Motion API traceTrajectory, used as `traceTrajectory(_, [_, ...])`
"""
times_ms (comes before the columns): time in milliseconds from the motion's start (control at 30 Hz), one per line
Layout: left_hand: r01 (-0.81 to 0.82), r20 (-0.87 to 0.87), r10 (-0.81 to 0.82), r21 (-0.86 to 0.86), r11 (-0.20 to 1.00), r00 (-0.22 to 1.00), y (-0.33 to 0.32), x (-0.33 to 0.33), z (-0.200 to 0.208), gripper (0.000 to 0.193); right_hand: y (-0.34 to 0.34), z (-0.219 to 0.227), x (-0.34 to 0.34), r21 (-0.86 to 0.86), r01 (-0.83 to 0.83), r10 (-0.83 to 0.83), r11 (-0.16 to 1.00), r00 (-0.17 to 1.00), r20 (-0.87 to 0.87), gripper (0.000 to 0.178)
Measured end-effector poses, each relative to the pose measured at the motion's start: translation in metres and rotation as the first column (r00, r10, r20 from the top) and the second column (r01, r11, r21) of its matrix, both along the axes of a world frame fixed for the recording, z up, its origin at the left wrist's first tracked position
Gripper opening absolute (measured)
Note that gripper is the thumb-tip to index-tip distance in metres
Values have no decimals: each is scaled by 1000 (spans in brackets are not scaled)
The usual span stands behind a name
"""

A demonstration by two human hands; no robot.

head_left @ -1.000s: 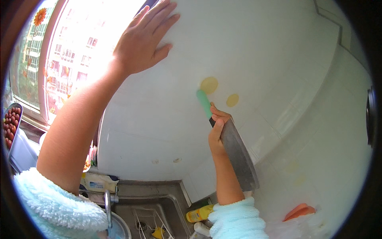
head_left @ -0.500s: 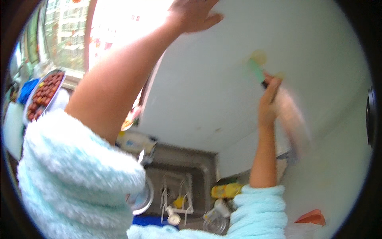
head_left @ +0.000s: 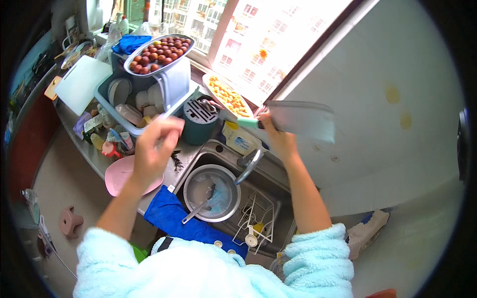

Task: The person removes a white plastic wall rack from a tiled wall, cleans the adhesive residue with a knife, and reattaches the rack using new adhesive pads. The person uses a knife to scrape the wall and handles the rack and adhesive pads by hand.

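Your right hand (head_left: 278,136) is clenched on the green handle of the cleaver (head_left: 300,119), blade flat and pointing right, held in the air above the sink (head_left: 268,174), just beside the window frame. One sec ago this same cleaver was up high against the white wall near the two yellow marks, and your left arm was stretched up to the window; now both arms have come down and the view looks at the surface (head_left: 84,149) instead. So the wall work seems finished for now, in my judgement, and the cleaver is on the way to the sink area. Your left hand (head_left: 154,146) is lowered over the surface, fingers curled loosely; it holds nothing that I can see, but the hand is blurred, so take this w/ care. Under it lies a pink plate (head_left: 121,176), and just right of it the steel bowl (head_left: 211,193) w/ a ladle stands in the sink, under the tap (head_left: 248,164). On the far left is the dish rack (head_left: 144,99) w/ a tray of red fruits (head_left: 159,49) on top, and a white cutting board (head_left: 82,82) beside it. A blue cloth (head_left: 184,218) hangs on the near edge of the sink.
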State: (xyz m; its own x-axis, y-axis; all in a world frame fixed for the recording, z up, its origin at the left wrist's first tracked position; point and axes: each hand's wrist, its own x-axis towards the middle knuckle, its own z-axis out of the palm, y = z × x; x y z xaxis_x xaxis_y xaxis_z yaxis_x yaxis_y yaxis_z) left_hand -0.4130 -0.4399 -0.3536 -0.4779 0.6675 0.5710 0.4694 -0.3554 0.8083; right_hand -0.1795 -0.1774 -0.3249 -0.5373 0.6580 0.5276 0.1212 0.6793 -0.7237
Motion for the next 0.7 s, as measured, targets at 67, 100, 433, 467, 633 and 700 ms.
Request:
traceTrajectory(67, [-21,87,27,-74,997,996,-47,16,-54,11,1,-17,-37,-43,-35,41,998,989,139,24])
traceTrajectory(100, [-55,86,73,-198,979,994,-74,26,-79,10,2,-26,-54,-1,-50,50,999,986,158,25])
traceTrajectory(433, [10,414,295,-594,804,861,-227,58,-200,13,7,-79,-151,129,-107,71,986,965,254,29])
traceTrajectory(467, [0,420,315,-600,800,851,-230,52,-200,13,9,-81,-155,116,-88,54,989,960,273,29])
traceTrajectory(633, [-42,405,343,-593,804,847,-231,24,-201,14,14,-72,-174,-49,-101,112,994,928,355,35])
traceTrajectory(700, [-44,382,339,-605,795,860,-234,19,-204,14,15,-53,-174,68,-61,15,996,846,533,38])
